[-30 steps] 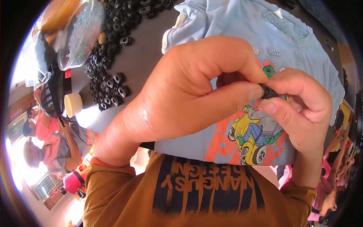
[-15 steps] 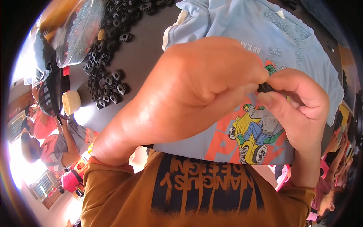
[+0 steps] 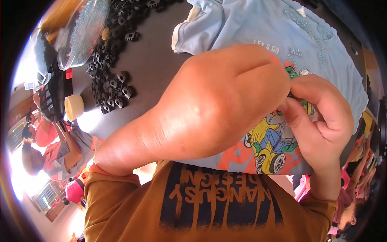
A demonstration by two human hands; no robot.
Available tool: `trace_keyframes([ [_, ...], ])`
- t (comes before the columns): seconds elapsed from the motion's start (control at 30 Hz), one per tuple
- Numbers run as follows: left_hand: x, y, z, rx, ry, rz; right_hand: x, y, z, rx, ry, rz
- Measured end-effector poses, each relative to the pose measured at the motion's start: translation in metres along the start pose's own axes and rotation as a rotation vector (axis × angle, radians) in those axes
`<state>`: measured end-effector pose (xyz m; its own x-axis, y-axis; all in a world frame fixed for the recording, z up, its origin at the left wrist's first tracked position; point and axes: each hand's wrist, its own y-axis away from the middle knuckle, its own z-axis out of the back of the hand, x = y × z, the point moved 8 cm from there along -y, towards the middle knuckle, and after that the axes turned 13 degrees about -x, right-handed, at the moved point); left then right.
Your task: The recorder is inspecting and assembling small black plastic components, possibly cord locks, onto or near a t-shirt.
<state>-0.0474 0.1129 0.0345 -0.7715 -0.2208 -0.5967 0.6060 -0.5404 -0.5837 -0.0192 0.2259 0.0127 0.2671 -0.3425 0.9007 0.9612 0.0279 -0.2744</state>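
My left hand is raised over the table, its back toward me and its wrist bent, with its fingers curled out of sight behind it. My right hand pinches a small black plastic piece between thumb and forefinger, right against the far side of my left hand. Only a sliver of that piece shows. Below both hands a light blue printed T-shirt is spread on the table. Little shiny bits, too small to make out, lie scattered on its upper part.
On the left, many small black plastic pieces with cut-outs are heaped on the dark table. A clear bowl of shiny bits stands beyond them. Near the left edge is a cream-coloured round container. Other people sit at both sides.
My left hand has rolled over and moved slightly right, hiding its thumb and fingers. The black piece, plainer before, is now mostly covered. My right hand keeps its pinch.
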Motion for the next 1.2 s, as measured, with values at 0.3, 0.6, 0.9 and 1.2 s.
trace_keyframes([
  [0.3,0.007,0.000,-0.004,-0.091,0.163,0.104,-0.038,0.009,-0.003,-0.185,-0.645,-0.625],
  [0.6,0.002,0.003,-0.004,-0.181,0.001,0.082,-0.040,0.016,-0.016,-0.118,-0.915,-0.815],
  [0.9,-0.003,0.003,0.002,-0.218,0.079,-0.081,-0.034,0.010,-0.015,-0.037,-0.942,-0.776],
  [1.2,-0.003,-0.003,0.007,-0.226,0.000,-0.027,-0.032,0.005,-0.011,-0.028,-0.899,-0.725],
])
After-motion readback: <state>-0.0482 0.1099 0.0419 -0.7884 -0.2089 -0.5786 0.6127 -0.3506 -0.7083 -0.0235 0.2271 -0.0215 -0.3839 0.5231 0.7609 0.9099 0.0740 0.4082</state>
